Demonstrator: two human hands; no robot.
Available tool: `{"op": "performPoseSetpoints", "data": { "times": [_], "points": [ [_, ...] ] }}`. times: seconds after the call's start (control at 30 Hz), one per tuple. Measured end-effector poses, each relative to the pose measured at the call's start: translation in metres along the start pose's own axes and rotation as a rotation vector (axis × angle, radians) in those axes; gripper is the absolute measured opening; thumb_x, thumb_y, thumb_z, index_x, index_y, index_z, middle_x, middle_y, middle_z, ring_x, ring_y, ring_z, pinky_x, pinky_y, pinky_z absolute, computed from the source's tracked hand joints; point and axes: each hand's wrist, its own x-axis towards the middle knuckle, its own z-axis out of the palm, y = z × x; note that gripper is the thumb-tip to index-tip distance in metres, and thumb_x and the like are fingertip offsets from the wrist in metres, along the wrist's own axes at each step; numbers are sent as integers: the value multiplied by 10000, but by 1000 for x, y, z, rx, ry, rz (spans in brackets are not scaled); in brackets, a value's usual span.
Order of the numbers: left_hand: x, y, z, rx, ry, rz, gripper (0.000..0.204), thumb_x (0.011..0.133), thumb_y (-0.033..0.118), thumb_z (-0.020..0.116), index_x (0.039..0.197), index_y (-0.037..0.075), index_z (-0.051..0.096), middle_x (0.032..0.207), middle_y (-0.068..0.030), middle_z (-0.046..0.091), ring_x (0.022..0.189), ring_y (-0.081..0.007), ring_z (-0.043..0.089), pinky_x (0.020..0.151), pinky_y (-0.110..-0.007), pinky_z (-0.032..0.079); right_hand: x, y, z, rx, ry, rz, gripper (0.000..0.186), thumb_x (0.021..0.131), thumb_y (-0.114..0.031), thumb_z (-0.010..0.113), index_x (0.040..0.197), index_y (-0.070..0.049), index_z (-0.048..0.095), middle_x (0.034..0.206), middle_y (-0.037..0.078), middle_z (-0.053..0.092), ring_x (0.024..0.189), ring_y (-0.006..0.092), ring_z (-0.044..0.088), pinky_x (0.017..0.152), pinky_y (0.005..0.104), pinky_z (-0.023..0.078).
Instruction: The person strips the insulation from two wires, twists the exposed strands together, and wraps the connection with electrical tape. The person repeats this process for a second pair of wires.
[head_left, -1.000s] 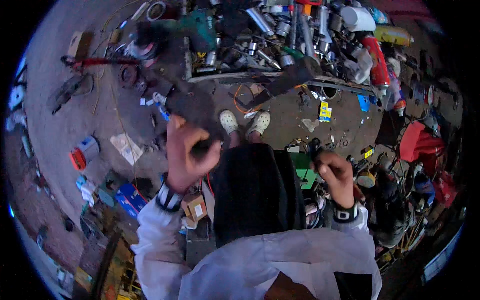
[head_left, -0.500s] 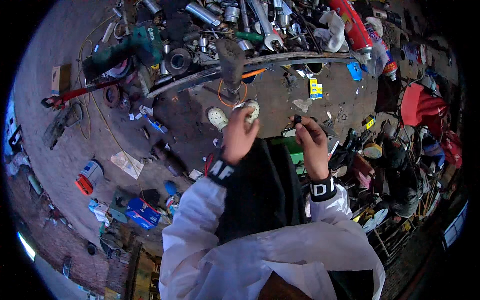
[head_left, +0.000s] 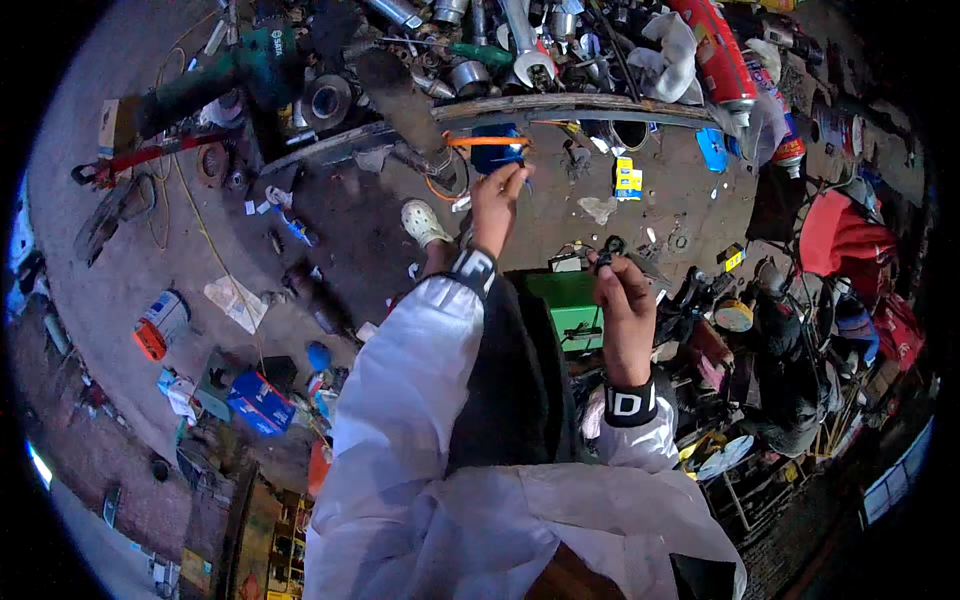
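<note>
My right hand [head_left: 628, 312] is closed in a pinch around a small black part [head_left: 612, 247] with a rounded, ring-like top. A green box [head_left: 568, 308] lies just left of that hand. My left hand [head_left: 494, 208] reaches forward below the bench edge, its fingers bent and drawn together. Beyond its fingertips are an orange strip [head_left: 486, 141] and a dark blue object [head_left: 496, 156]. A thin light-coloured line shows at the fingertips; whether they grip it is unclear.
The cluttered bench [head_left: 560, 103] ahead carries sockets, a large wrench [head_left: 528, 50] and a red spray can [head_left: 716, 55]. A yellow-and-blue small box [head_left: 628, 178] lies on the floor beyond my hands. To the right are piled tools and a red cloth [head_left: 845, 225].
My left hand has moved forward and slightly right, toward the bench edge. The black part in my right hand now shows more of its ring-like shape. The view has shifted, revealing more green box.
</note>
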Motion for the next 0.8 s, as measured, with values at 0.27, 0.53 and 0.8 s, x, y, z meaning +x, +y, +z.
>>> {"op": "performPoseSetpoints", "data": {
  "times": [0.27, 0.53, 0.8],
  "points": [
    [-140, 108, -20, -80, 52, 27, 246, 890, 19, 595, 1135, 21, 587, 910, -127, 653, 773, -197, 669, 676, -302, 499, -5, -24, 16, -181, -37, -50, 143, 947, -76, 601, 1056, 8, 640, 1043, 41, 681, 936, 79, 580, 860, 229, 434],
    [-193, 173, -68, 24, -4, -36, 420, 892, 41, 575, 1309, 85, 559, 1036, -111, 646, 827, -231, 599, 775, -326, 473, -31, -38, 43, -294, -197, -65, 118, 937, -57, 604, 1027, 12, 637, 1030, 59, 682, 947, 107, 598, 869, 242, 448],
    [-200, 184, -106, -52, 174, -137, 282, 857, 61, 673, 1137, 61, 642, 835, -68, 583, 723, -186, 545, 676, -290, 446, -42, -54, 77, -476, -429, -125, 109, 926, -17, 590, 997, 30, 658, 1007, 78, 670, 960, 138, 586, 870, 262, 437]
  ]
}}
